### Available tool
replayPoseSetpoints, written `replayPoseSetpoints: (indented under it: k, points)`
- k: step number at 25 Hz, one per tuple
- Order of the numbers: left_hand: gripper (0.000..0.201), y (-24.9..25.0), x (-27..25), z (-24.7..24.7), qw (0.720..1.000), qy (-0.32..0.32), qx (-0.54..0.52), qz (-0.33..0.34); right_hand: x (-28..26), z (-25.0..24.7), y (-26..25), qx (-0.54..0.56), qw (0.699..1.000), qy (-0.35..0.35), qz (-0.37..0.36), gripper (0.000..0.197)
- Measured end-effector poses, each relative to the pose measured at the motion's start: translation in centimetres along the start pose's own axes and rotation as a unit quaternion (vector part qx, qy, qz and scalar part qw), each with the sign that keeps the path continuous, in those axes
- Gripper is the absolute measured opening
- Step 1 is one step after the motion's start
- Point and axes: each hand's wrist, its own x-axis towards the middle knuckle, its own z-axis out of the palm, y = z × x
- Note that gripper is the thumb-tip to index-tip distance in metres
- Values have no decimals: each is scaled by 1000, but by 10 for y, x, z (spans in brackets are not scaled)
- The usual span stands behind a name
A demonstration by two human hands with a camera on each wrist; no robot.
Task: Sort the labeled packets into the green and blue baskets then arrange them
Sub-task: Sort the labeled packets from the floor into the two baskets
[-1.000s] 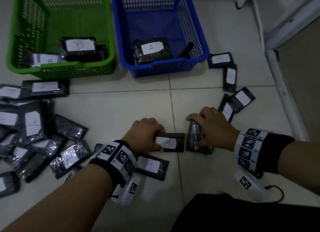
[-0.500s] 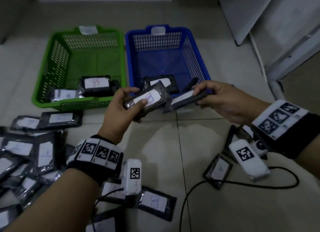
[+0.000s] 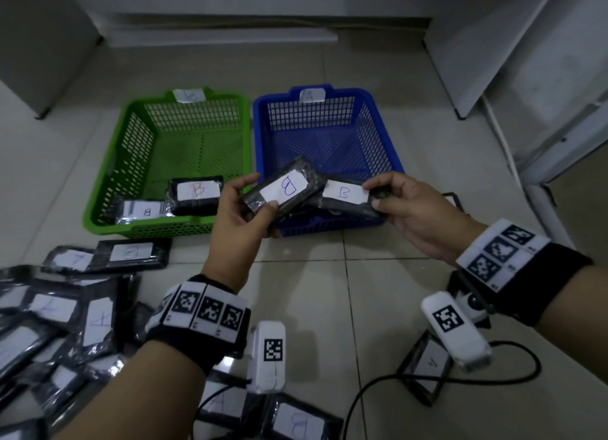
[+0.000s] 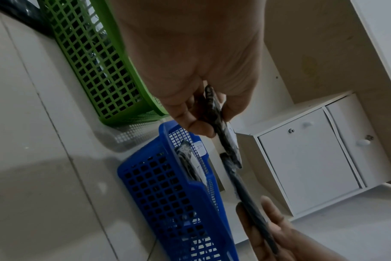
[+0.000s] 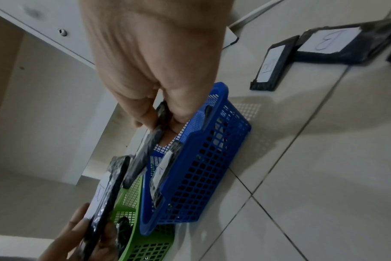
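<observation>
Left hand (image 3: 237, 209) and right hand (image 3: 415, 213), each with fingers clamped on one black packet, hold them label-up above the blue basket's (image 3: 378, 117) near rim, apparently to read them; left packet (image 3: 285, 187) and right packet (image 3: 345, 194) both read B, so likely bound for the green basket (image 3: 131, 143); crinkled glossy film, white paper labels; rigid plastic lattice baskets on the tiled floor (image 3: 306, 295).

Dim, bluish indoor light, soft shadows, noisy detail, wide-angle bending at edges.
</observation>
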Motion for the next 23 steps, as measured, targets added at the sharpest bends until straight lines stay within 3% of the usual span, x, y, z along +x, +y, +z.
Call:
replayPoseSetpoints:
  k: [4, 7, 13, 16, 18, 20, 23]
  points:
    - [25, 6, 11, -5, 997, 70, 18, 31, 20, 14, -9, 12, 999, 35, -13, 38]
    - [23, 13, 26, -27, 987, 142, 38, 59, 40, 40, -20, 4, 999, 24, -20, 34]
    - [36, 30, 64, -100, 925, 293, 234, 67, 100, 135, -26, -36, 999, 2, 3, 15]
    - [41, 33, 73, -129, 906, 310, 288, 19, 131, 173, -14, -117, 993, -7, 10, 13]
    - [40, 28, 74, -144, 885, 297, 358, -18, 148, 187, -7, -154, 988, -15, 11, 24]
    - [38, 20, 71, -154, 870, 255, 420, -44, 158, 195, -2, -192, 981, -31, 24, 31]
    - [42, 10, 67, -167, 871, 192, 444, -87, 160, 200, 0, -225, 970, -65, 65, 38]
